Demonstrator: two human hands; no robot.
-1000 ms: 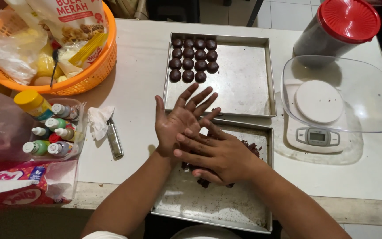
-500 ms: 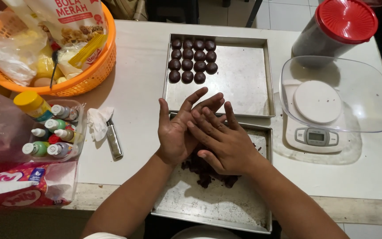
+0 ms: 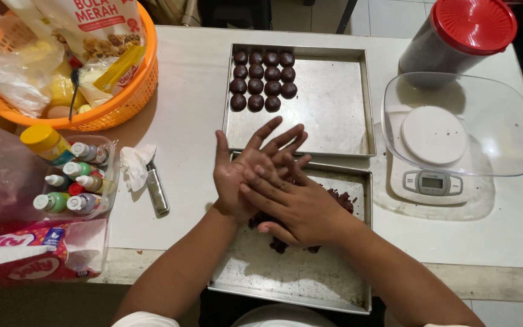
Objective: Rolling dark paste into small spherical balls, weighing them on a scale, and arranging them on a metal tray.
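Note:
My left hand (image 3: 232,172) lies palm up with its fingers spread over the far rim of the near metal tray (image 3: 298,284). My right hand (image 3: 301,206) rests flat on top of it, palm to palm. Anything between the palms is hidden. Dark brown dough crumbs (image 3: 340,198) lie on the near tray beside and under the hands. The far metal tray (image 3: 328,109) carries several dark round balls (image 3: 263,80) in rows at its far left corner.
A white kitchen scale (image 3: 434,175) with a clear bowl (image 3: 503,133) stands at the right, with a red-lidded jar (image 3: 464,30) behind it. On the left are an orange basket (image 3: 122,100) of packets, a tub of small bottles (image 3: 74,175), a crumpled tissue (image 3: 134,162) and a small metal tool (image 3: 157,191).
My right hand has slid forward and to the left over the left palm, then back a little. The left hand has stayed nearly still.

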